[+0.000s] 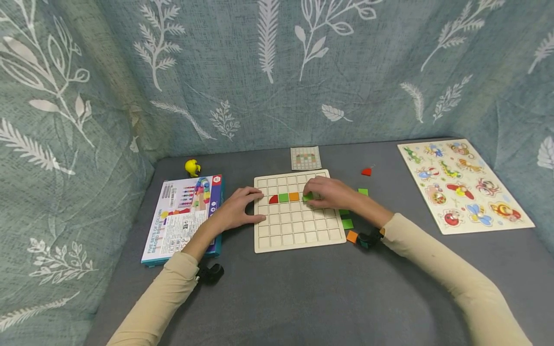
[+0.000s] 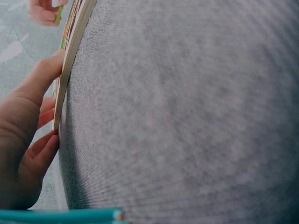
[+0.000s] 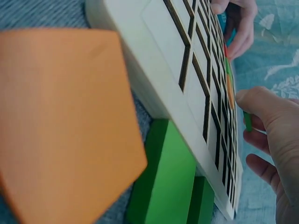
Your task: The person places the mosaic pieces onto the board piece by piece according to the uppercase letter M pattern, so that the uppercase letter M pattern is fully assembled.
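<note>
On the table lies a wooden grid board (image 1: 298,239). A red quarter-round tile (image 1: 273,199), a green square tile (image 1: 283,198) and an orange square tile (image 1: 294,196) sit side by side in one of its upper rows. My right hand (image 1: 331,192) pinches another green tile (image 1: 308,197) over the board, just right of the orange one; in the right wrist view this green tile (image 3: 247,121) shows between thumb and fingers. With thumb and fingers spread, my left hand (image 1: 235,209) rests against the board's left edge, also seen in the left wrist view.
Loose green tiles (image 1: 347,224) and an orange tile (image 1: 352,236) lie by the board's right edge, a red tile (image 1: 366,171) farther back. A pattern card (image 1: 306,158) lies behind the board. A toy box (image 1: 182,221) and yellow toy (image 1: 192,167) stand left; an animal puzzle (image 1: 465,185) lies right.
</note>
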Motion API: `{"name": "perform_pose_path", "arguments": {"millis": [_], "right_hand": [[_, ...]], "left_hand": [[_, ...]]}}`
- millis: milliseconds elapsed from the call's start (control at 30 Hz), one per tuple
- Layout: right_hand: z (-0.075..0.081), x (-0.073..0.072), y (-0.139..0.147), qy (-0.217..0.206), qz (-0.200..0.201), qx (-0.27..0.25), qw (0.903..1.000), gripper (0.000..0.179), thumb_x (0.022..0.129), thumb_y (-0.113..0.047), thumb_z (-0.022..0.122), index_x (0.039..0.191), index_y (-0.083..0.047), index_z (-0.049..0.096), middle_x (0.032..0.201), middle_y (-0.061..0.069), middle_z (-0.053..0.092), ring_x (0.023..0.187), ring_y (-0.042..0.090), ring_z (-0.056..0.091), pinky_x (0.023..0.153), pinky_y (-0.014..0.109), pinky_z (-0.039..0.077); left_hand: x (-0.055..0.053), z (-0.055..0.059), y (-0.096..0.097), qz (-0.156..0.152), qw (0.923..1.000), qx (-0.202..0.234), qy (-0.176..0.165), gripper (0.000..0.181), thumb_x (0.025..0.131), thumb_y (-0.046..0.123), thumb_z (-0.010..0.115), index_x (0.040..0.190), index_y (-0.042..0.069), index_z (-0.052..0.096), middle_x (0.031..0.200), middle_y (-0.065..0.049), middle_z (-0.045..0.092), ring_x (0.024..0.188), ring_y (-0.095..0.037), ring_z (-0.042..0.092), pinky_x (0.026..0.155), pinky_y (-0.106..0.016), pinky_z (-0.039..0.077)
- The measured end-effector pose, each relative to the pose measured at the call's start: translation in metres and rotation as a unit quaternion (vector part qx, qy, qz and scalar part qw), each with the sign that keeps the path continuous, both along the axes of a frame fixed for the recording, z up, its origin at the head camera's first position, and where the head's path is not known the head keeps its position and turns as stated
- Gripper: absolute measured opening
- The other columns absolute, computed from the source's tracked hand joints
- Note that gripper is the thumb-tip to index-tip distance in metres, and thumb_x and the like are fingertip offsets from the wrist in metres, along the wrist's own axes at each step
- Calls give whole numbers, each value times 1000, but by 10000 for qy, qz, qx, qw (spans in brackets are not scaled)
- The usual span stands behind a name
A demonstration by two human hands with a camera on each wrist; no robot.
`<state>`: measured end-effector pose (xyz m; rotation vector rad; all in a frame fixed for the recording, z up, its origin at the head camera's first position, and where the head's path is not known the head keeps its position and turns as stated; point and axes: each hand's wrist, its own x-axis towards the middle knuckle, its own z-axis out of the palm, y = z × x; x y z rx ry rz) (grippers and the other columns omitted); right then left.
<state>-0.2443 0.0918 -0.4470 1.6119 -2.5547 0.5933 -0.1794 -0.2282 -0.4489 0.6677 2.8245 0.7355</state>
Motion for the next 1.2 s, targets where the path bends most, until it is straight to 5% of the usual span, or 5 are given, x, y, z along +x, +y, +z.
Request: {"name": "perform_pose_path", "arguments": {"millis": [1200], "right_hand": [[-13, -6, -11, 118, 36, -73, 9999, 13, 90, -17, 68, 102, -11, 69, 106, 4, 66, 95, 18, 61, 78, 33, 53]], "left_hand": [[2, -2, 1, 8, 10000, 7, 10, 67, 84, 44, 73, 139, 11, 54, 144, -8, 47, 133, -29, 40, 110, -51, 38]]}}
